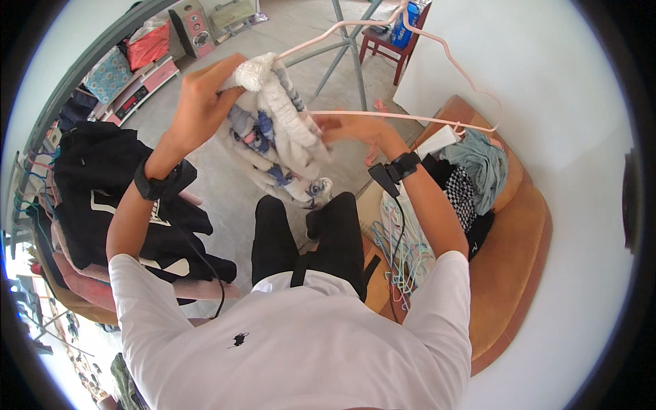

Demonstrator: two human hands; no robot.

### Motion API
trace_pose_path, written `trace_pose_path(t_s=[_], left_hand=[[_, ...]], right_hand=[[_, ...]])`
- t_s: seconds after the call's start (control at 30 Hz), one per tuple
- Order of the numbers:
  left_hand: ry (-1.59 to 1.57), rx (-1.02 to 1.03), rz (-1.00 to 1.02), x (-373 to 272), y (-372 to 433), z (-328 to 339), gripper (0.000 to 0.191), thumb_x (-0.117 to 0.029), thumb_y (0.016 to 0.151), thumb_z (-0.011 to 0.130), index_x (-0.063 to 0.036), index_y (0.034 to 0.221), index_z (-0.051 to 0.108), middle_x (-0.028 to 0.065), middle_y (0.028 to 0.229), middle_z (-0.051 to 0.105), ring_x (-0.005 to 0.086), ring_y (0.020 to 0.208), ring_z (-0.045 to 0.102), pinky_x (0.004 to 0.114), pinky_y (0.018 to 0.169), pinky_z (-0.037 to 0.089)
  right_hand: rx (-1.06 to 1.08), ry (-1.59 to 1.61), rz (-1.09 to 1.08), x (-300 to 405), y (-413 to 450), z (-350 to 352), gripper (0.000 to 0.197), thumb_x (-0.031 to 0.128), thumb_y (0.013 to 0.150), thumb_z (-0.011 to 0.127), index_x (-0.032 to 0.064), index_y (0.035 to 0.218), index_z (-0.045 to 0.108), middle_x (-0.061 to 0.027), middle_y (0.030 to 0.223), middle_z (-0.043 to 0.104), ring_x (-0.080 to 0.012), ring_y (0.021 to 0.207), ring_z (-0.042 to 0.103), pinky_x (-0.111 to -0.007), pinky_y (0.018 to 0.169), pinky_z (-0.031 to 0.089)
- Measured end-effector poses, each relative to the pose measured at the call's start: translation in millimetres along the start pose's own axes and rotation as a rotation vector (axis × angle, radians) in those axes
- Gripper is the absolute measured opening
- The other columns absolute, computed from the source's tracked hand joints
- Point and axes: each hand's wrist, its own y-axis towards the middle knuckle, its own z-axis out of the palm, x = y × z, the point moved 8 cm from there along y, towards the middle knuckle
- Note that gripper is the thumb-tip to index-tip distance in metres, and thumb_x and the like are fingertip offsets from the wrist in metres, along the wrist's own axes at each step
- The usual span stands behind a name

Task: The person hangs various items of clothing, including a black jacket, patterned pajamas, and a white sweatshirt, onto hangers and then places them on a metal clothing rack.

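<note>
A fluffy white garment (279, 123) with blue cartoon prints hangs before me, its folds reaching down toward my knees. My left hand (202, 100) pinches its thick white edge between thumb and fingers. One end of a pink clothes hanger (451, 48) runs into the garment beside that grip; the other end sticks out bare to the right. My right hand (351, 128) is at the garment's right side, just under the hanger's lower bar. Motion blurs its fingers, so whether they grip the cloth is unclear.
Dark clothes (97, 179) hang on a rack at left. On the brown sofa (512, 266) at right lie a grey-green garment (479, 164), a checkered cloth (459, 195) and a tangle of hangers (405, 261). Metal rack legs (351, 41) and a wooden chair (387, 43) stand ahead.
</note>
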Motion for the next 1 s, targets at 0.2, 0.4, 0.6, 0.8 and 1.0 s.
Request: trace_pose_path(t_s=[0.2, 0.4, 0.6, 0.8, 1.0], left_hand=[[0.245, -0.015, 0.078, -2.9, 8.9, -8.3, 0.036, 0.001, 0.075, 0.065, 0.0015, 0.111, 0.057, 0.0215, 0.094, 0.061, 0.0379, 0.078, 0.058, 0.034, 0.064, 0.047], [0.256, 0.167, 0.048, 25.7, -22.2, -18.8, 0.035, 0.001, 0.076, 0.063, 0.0034, 0.111, 0.056, 0.0222, 0.09, 0.06, 0.0402, 0.078, 0.056, 0.035, 0.066, 0.046], [0.133, 0.247, 0.0, 41.9, -30.8, -11.1, 0.035, 0.002, 0.076, 0.063, 0.0042, 0.11, 0.055, 0.024, 0.087, 0.058, 0.041, 0.079, 0.055, 0.036, 0.068, 0.046], [0.066, 0.387, 0.079, 26.0, -32.9, 0.9, 0.029, 0.002, 0.075, 0.06, 0.0035, 0.103, 0.056, 0.0239, 0.085, 0.057, 0.0433, 0.08, 0.052, 0.042, 0.065, 0.042], [0.017, 0.314, -0.001, 18.7, -24.5, 10.5, 0.026, -0.001, 0.078, 0.06, 0.0032, 0.103, 0.057, 0.023, 0.08, 0.056, 0.041, 0.069, 0.05, 0.038, 0.062, 0.042]], right_hand=[[-0.069, -0.228, 0.12, -40.9, -19.8, 7.1, 0.048, 0.022, 0.079, 0.063, 0.0001, 0.121, 0.055, -0.0076, 0.103, 0.062, -0.0109, 0.083, 0.058, -0.027, 0.068, 0.049], [-0.441, 0.067, 0.322, -64.0, -125.9, -85.6, 0.049, 0.021, 0.08, 0.061, 0.005, 0.125, 0.053, -0.0028, 0.1, 0.06, -0.0081, 0.079, 0.058, -0.023, 0.054, 0.048], [-0.579, -0.011, 0.43, -75.3, -186.6, -130.6, 0.048, 0.024, 0.08, 0.061, 0.0038, 0.122, 0.052, -0.0007, 0.094, 0.058, -0.0067, 0.073, 0.053, -0.02, 0.058, 0.044], [-0.766, -0.124, 0.505, -34.7, -220.3, -148.8, 0.029, 0.023, 0.081, 0.061, 0.0045, 0.103, 0.06, 0.0003, 0.081, 0.057, -0.0042, 0.068, 0.051, -0.02, 0.055, 0.043], [-0.433, -0.172, 0.213, 30.3, -139.3, -87.0, 0.034, 0.023, 0.086, 0.059, 0.0027, 0.112, 0.056, -0.0018, 0.098, 0.056, -0.0103, 0.085, 0.054, -0.024, 0.073, 0.046]])
